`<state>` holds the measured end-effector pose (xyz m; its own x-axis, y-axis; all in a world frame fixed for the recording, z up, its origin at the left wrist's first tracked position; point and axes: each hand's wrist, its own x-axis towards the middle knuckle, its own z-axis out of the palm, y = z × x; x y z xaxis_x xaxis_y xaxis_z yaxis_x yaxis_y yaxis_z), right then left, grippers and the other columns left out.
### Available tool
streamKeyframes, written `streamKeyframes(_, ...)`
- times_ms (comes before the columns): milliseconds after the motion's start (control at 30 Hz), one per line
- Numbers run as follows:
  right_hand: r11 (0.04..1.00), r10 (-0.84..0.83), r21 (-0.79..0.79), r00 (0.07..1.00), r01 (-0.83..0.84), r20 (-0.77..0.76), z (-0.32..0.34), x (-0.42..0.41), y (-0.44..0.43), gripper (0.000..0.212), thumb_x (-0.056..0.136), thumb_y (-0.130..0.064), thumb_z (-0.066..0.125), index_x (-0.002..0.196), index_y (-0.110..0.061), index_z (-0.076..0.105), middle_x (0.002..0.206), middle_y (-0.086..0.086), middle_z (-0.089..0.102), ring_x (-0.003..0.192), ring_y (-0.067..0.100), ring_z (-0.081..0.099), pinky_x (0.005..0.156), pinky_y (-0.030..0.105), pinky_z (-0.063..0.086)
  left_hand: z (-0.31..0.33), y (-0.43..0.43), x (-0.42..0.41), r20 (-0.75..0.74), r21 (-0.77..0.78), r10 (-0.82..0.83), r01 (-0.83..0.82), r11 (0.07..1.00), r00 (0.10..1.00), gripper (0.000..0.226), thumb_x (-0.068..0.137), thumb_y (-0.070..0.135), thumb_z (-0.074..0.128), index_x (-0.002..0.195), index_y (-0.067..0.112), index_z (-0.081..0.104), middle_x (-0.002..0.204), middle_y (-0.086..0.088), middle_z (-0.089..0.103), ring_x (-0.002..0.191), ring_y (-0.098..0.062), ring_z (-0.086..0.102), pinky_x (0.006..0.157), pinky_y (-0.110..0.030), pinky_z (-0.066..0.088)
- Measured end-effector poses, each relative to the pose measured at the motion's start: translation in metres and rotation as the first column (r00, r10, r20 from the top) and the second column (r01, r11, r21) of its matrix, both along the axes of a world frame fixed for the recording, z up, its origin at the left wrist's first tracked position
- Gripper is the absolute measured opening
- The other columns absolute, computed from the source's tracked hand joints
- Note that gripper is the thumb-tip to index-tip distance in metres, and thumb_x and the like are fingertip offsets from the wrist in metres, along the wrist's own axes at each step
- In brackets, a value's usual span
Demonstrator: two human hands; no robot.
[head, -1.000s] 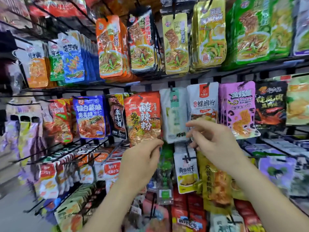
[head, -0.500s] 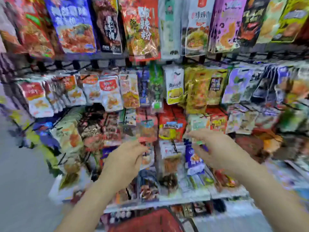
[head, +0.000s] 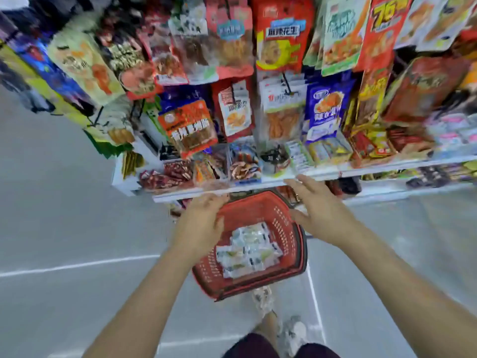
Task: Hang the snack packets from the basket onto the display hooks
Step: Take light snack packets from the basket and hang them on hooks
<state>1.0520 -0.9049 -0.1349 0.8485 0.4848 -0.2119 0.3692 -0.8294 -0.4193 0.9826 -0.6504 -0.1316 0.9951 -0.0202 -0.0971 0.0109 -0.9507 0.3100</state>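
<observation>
Currently both hands empty, fingers loose: left hand over the left rim of the basket, right hand above its right rim. Packets piled inside the basket look light, floppy, slick; best pinched at the top edge.

Pale sneakers, perhaps maroon shorts

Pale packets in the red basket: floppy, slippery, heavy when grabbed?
Probably light and floppy: the packets look like small flat film pouches. Likely slippery: surfaces look glossy. Heaped loosely in the basket, so lifting one may shift neighbours.
</observation>
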Motion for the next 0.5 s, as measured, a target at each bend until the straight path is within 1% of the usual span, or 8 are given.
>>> streamKeyframes(33,1.000,-0.023,0.018,0.999,0.024,-0.029,-0.018,-0.007,0.005,0.075,0.092,-0.037,0.061,0.153,-0.022,0.021,0.158,0.012,0.020,0.144,0.031,0.021,0.115,0.040,0.025,-0.015,0.003,-0.008,-0.021,-0.020,0.040,-0.040,0.999,0.999,0.045,0.090,0.015,0.058,0.134,0.020,0.053,0.131,-0.006,0.055,0.122,-0.029,0.048,0.094,-0.039,0.045)
streamKeyframes(100,0.995,-0.065,0.064,0.994,0.071,-0.091,-0.054,-0.017,0.016,0.086,0.086,-0.044,0.067,0.154,-0.021,0.018,0.158,0.013,0.020,0.145,0.033,0.020,0.115,0.045,0.026,-0.049,0.009,-0.019,-0.057,-0.052,0.094,-0.097,0.994,0.994,0.045,0.089,0.016,0.059,0.134,0.020,0.053,0.130,-0.006,0.057,0.121,-0.029,0.050,0.096,-0.040,0.046)
streamKeyframes(200,0.981,-0.132,0.108,0.967,0.158,-0.217,-0.116,-0.027,0.033,0.101,0.078,-0.053,0.072,0.154,-0.024,0.013,0.160,0.009,0.015,0.147,0.029,0.016,0.116,0.046,0.027,-0.115,0.018,-0.026,-0.144,-0.099,0.136,-0.151,0.984,0.980,0.045,0.090,0.019,0.059,0.134,0.022,0.053,0.133,-0.005,0.056,0.121,-0.026,0.052,0.098,-0.031,0.041)
streamKeyframes(267,0.976,-0.141,0.121,0.952,0.179,-0.270,-0.170,-0.025,0.046,0.106,0.075,-0.056,0.074,0.154,-0.030,0.009,0.161,0.004,0.011,0.147,0.026,0.016,0.116,0.045,0.027,-0.173,0.025,-0.021,-0.191,-0.130,0.136,-0.162,0.978,0.972,0.046,0.090,0.021,0.061,0.135,0.020,0.052,0.135,-0.005,0.055,0.124,-0.024,0.051,0.100,-0.026,0.037)
streamKeyframes(367,0.985,-0.115,0.093,0.956,0.144,-0.269,-0.272,-0.010,0.065,0.109,0.073,-0.058,0.075,0.153,-0.036,0.004,0.162,0.001,0.008,0.148,0.023,0.012,0.115,0.046,0.027,-0.280,0.037,-0.005,-0.245,-0.195,0.145,-0.195,0.961,0.959,0.052,0.088,0.023,0.065,0.138,0.018,0.049,0.139,-0.004,0.052,0.127,-0.021,0.048,0.104,-0.024,0.032)
streamKeyframes(500,0.997,-0.013,-0.072,0.972,-0.005,-0.235,-0.407,0.017,0.091,0.111,0.071,-0.066,0.071,0.152,-0.037,0.000,0.161,0.002,0.007,0.146,0.027,0.016,0.113,0.050,0.031,-0.430,0.054,0.018,-0.269,-0.148,0.098,-0.141,0.979,0.958,0.063,0.085,0.034,0.068,0.141,0.022,0.043,0.140,-0.004,0.051,0.127,-0.022,0.047,0.106,-0.030,0.035)
